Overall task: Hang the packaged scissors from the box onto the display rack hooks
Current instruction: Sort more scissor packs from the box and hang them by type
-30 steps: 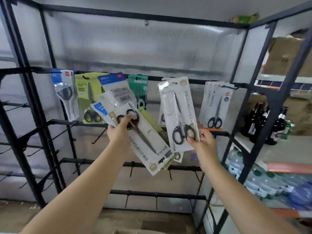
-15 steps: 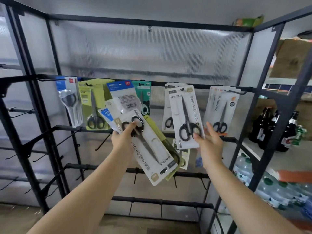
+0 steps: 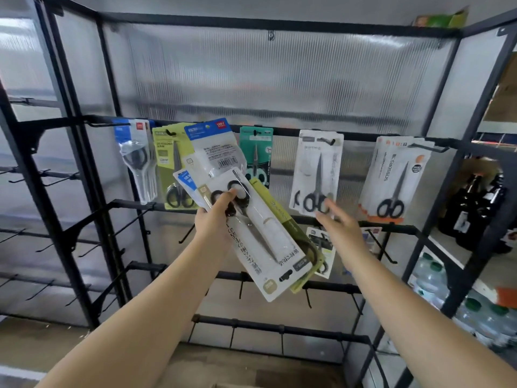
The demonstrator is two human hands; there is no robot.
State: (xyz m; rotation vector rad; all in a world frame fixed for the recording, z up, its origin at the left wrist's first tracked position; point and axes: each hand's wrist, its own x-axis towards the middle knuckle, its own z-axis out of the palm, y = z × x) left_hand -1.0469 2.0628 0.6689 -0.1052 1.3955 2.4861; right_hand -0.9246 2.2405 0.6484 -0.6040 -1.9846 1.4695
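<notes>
Black rack [image 3: 279, 23], ribbed translucent backing; left hand [image 3: 215, 219] grip pinching scissor packs [image 3: 260, 236]; right hand [image 3: 338, 222] spread.

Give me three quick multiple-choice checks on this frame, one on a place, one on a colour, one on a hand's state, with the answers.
1. Where does the white pack of scissors nearest the right hand hang?
A. On a hook of the top rail
B. On the bottom rail
C. In the left hand

2. What colour is the small pack hanging just left of that white one?
A. Red
B. Teal green
C. Orange

3. What is the right hand doing?
A. Gripping a pack
B. Open, holding nothing
C. Curled round a rail

Answers:
1 A: its top slot sits on a hook of the top rail.
2 B: its card is teal green.
3 B: the fingers are spread just below the hung pack and nothing is in them, while the left hand grips a fan of packs.
</notes>
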